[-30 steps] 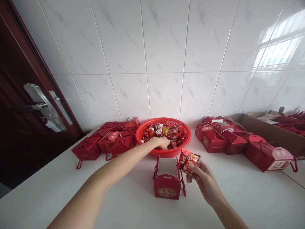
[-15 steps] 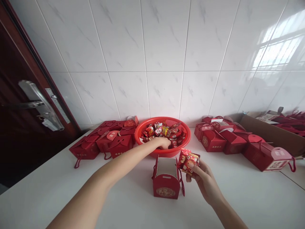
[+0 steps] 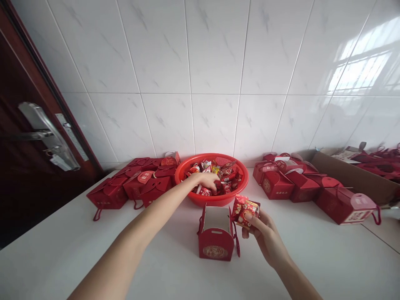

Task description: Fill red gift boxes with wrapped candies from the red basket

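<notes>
My left hand (image 3: 208, 181) is inside the red plastic basket (image 3: 180, 178), its bent fingers apart and touching wrapped candies (image 3: 226, 188). Its fingertips are partly lost among the wrappers. My right hand (image 3: 265, 237) pinches a few red and gold candy packets (image 3: 245, 211) between thumb and fingers, beside the upper right edge of a red gift box (image 3: 215, 246). That box stands upright with its top open, a pale inside and a dark red cord at the side.
Closed red gift boxes (image 3: 109, 193) stand in a group on the left, and more red boxes (image 3: 278, 185) on the right. A cardboard carton (image 3: 346, 173) with red items is at the far right. White tiled wall (image 3: 215, 121) runs behind the white table (image 3: 168, 266); a door (image 3: 18, 175) is at left.
My left hand has shifted slightly up and left among the candies, showing more of its fingers. My right hand still holds its packets by the box. The view has turned slightly.
</notes>
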Motion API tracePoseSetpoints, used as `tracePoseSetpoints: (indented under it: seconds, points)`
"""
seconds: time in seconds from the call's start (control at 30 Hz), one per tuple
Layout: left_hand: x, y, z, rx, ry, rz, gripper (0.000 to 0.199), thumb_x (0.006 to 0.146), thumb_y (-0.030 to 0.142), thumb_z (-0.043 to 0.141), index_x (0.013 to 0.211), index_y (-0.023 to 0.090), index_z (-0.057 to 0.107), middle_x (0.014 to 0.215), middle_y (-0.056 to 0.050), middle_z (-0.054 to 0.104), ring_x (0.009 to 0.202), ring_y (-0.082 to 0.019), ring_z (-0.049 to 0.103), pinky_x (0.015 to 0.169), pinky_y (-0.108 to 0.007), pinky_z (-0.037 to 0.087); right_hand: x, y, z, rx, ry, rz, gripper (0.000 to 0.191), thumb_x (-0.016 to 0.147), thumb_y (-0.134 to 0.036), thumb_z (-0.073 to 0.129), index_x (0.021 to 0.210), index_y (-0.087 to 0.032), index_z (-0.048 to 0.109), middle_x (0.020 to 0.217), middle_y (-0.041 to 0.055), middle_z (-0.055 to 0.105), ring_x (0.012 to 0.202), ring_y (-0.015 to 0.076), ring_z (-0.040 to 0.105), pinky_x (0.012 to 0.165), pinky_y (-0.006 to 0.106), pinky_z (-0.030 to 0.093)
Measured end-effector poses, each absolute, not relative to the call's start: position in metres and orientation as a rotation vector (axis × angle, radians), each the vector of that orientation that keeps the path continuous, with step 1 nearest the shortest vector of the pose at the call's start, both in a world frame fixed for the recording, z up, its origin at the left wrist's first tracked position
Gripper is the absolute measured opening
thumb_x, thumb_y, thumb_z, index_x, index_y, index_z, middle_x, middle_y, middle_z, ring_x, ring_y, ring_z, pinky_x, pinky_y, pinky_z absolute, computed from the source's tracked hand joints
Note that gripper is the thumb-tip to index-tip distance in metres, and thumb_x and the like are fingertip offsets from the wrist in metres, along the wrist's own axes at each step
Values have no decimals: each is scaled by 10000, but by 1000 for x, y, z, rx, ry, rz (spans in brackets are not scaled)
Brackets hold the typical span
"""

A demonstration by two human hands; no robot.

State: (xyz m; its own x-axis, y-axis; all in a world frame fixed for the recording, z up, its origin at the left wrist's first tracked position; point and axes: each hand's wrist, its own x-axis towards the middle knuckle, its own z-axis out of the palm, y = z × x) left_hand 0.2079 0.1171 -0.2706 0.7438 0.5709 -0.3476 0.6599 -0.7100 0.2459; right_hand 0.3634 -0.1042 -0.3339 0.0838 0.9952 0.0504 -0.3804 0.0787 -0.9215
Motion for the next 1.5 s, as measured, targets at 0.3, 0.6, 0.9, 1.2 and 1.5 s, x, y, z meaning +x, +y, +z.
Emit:
tracePoseSetpoints:
  seconds: [0.3,0.6,0.9,1.2,1.5]
  points:
    - [157,144,-275,1894,931,391,532,617,281,790,1126,164,689,1104,-72,718,1048,-268,668,921,-352,512,365,-105,-335,-889,-902,1280,339,742,-471,776,823,-170,645,750,34,650,547,126,525,529,276,422]
    - [158,137,-273,1599,926,543,433,773,265,750,1184,175,644,917,-35,744,784,-164,714,891,-346,563,364,-105,-333,-912,-881,1272,334,722,-464,791,795,-171,647,744,41,657,541,132,523,530,287,423]
    - [158,136,-274,1627,1074,755,515,863,328,678,1318,138,528,1257,-150,658,973,-194,714,859,-290,562,366,-104,-334,-890,-893,1269,315,751,-456,772,831,-175,654,756,28,639,554,124,517,534,281,425]
    - [136,129,-265,2000,1309,631,320,747,238,664,1053,165,723,1060,-64,746,913,-192,701,794,-259,544,366,-106,-332,-876,-895,1270,310,750,-459,773,831,-182,661,760,20,632,552,127,513,537,283,425]
    - [163,88,-256,2474,1133,-503,384,677,273,674,1052,280,757,1073,-17,756,910,-212,688,713,-229,491,364,-106,-330,-917,-880,1258,353,705,-478,799,800,-169,657,739,47,655,548,140,523,522,292,430]
